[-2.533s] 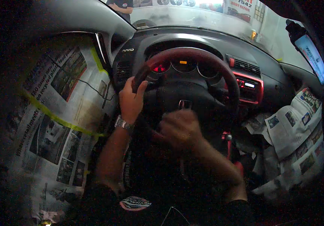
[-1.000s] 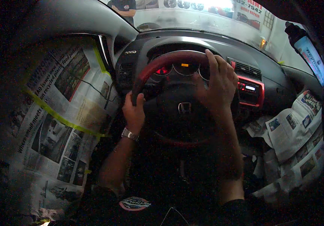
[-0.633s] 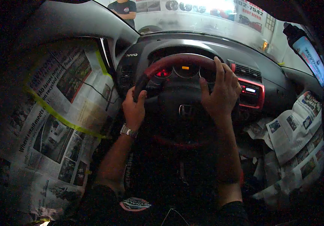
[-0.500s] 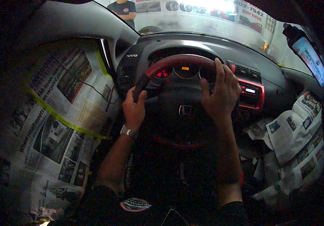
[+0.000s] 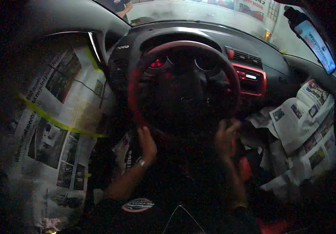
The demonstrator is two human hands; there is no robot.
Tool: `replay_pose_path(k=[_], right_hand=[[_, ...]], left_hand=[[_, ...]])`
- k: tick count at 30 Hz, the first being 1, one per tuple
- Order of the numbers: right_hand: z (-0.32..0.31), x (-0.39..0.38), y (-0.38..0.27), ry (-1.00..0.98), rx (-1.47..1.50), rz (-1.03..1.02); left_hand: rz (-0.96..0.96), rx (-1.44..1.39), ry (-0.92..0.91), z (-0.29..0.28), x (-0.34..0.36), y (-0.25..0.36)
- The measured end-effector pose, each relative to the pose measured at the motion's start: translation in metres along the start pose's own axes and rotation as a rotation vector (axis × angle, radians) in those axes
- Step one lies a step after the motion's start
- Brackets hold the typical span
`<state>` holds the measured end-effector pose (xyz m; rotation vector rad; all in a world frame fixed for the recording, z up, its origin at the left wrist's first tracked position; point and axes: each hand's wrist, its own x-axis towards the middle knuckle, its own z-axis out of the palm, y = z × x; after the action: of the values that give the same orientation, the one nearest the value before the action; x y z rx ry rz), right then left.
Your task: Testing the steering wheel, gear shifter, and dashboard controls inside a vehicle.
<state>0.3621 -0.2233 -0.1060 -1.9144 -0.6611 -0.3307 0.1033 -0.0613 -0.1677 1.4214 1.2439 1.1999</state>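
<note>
A dark steering wheel (image 5: 235, 76) with a red section down its left side stands in front of me, blurred. My left hand (image 5: 147, 146), a metal watch (image 5: 142, 163) on its wrist, rests against the lower left of the rim with its fingers fairly straight. Dim light and blur soften my right hand (image 5: 226, 138), whose fingers curl at the lower right of the rim and appear closed on it. Behind the wheel, the instrument cluster (image 5: 158, 63) glows red.
Newspaper sheets (image 5: 47, 144) with yellow tape (image 5: 64, 126) cover the door on the left. More newspaper (image 5: 296, 121) lies on the right. A red-trimmed radio panel (image 5: 250, 79) sits right of the wheel, and a lit screen (image 5: 316, 45) hangs at upper right. A person (image 5: 120, 6) stands beyond the windshield.
Both hands have moved down from the upper part of the wheel to its lower sides. The rim's red section has gone from the top to the left. My view has tilted slightly.
</note>
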Motion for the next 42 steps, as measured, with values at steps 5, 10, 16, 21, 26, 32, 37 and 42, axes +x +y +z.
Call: replay_pose_path(k=[5,10,16,21,26,32,37,42], right_hand=[[0.033,-0.111,-0.007,-1.110,0.651,0.155],[-0.015,-0.034,-0.087,-1.022,0.559,0.194],[-0.094,0.056,-0.200,-0.573,0.559,-0.298],[-0.079,0.158,-0.248,-0.007,-0.059,-1.015],[-0.036,0.163,-0.174,-0.292,0.225,-0.586],[-0.044,0.137,-0.114,-0.380,0.416,-0.291],[-0.039,0.146,-0.144,-0.297,0.298,-0.479],[-0.045,0.152,-0.104,-0.430,0.574,-0.276]], left_hand=[[0.023,-0.176,0.168,0.011,0.015,0.062],[0.540,0.081,0.059,-0.022,0.089,0.188],[1.047,0.358,-0.238,0.059,0.103,0.322],[1.333,0.390,-0.770,0.195,0.023,0.269],[1.250,0.442,-1.398,0.242,-0.046,0.142],[1.583,0.360,-1.298,0.191,-0.058,0.136],[1.511,0.068,-0.791,0.096,0.002,0.186],[1.259,0.285,0.142,-0.002,0.074,0.203]])
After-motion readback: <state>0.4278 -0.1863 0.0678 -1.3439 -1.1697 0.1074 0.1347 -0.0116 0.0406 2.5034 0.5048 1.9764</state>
